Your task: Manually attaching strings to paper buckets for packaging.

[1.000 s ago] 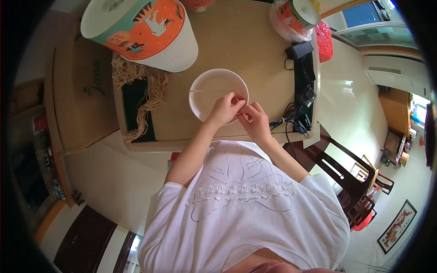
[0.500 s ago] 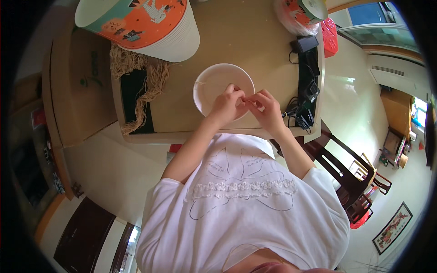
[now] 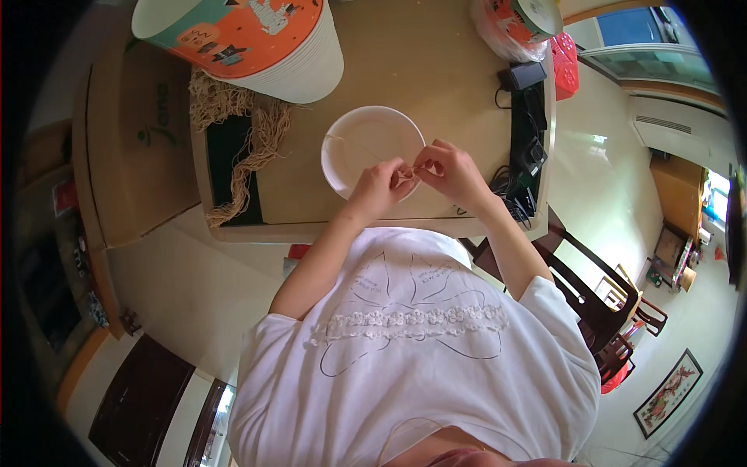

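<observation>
White bowl [image 3: 332, 171]: positioned on the counter [image 3: 420, 70] in front of me, opening upward, near edge partly behind my hands. Relative to the picture half a second earlier, the bowl stood slightly farther to my left.

Strand [image 3: 336, 138]: pale and thin. It started at the left rim of the bowl and crossed the opening toward my fingers. A longer stretch showed than before. I judged that the strand had been drawn straighter, which left its line easier to follow up to the pinch.

Left hand [image 3: 380, 188]: closed, fingers curled, thumb and forefinger pinched at the bowl's right side. Right hand [image 3: 453, 171]: closed in a similar pinch, tips meeting those of the left. It had shifted slightly away from my body, with its back turned more upward. From the line of the strand, I judged that both hands gripped its end; the gripped part was too fine to make out, so I could not tell whether it was looped, twisted or knotted.

Surroundings: the yarn [image 3: 268, 140] lay at the left, below the tubs [image 3: 299, 74], and the cables [image 3: 506, 187] lay beside my right wrist. Neither hand touched the yarn or the tubs. Work remained confined to the fingertips.
</observation>
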The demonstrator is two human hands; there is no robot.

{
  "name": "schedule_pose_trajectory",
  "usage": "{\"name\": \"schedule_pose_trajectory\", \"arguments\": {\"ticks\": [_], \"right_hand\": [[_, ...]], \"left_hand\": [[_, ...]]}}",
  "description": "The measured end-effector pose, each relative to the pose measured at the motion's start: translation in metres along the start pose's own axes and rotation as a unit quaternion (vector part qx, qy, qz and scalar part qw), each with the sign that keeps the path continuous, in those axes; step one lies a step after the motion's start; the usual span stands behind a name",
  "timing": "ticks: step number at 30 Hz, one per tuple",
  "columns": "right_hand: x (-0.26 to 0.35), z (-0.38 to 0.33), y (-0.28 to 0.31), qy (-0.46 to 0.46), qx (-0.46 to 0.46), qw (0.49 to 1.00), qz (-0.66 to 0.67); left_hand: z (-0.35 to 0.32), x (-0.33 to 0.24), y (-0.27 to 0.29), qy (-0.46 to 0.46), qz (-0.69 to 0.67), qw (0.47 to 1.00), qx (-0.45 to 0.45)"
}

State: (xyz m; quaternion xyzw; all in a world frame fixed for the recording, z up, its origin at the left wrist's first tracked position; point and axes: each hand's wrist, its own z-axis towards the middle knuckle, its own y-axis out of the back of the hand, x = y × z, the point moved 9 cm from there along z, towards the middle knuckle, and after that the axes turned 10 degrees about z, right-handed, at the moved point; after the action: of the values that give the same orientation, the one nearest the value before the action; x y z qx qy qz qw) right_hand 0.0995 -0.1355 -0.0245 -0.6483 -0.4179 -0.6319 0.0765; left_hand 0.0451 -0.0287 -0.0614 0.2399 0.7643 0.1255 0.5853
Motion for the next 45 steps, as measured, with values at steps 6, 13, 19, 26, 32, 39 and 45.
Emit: {"name": "schedule_pose_trajectory", "arguments": {"ticks": [6,13,19,26,32,39,45], "right_hand": [[0.004,-0.002,-0.004,-0.008,0.001,0.999,0.034],[0.001,-0.009,-0.007,-0.035,0.034,0.996,0.069],[0.009,-0.020,-0.013,-0.043,0.052,0.997,0.049],[0.012,-0.029,-0.021,0.001,0.045,0.998,0.044],[-0.001,-0.034,-0.025,-0.045,0.026,0.997,0.061],[0.014,-0.030,-0.026,0.024,-0.024,0.997,0.067],[0.012,-0.029,-0.024,0.029,-0.064,0.994,0.081]], "left_hand": [[0.001,0.005,-0.002,0.010,0.036,0.999,-0.005],[-0.007,-0.002,0.003,-0.034,0.026,0.999,-0.029],[-0.014,0.004,0.006,-0.008,-0.030,0.999,-0.031],[-0.020,0.013,0.013,0.031,0.028,0.995,-0.088],[-0.020,0.014,0.011,0.070,0.007,0.997,-0.037],[-0.014,0.053,-0.009,0.128,-0.124,0.984,0.017],[-0.016,0.066,-0.028,0.263,-0.254,0.923,0.123]]}}
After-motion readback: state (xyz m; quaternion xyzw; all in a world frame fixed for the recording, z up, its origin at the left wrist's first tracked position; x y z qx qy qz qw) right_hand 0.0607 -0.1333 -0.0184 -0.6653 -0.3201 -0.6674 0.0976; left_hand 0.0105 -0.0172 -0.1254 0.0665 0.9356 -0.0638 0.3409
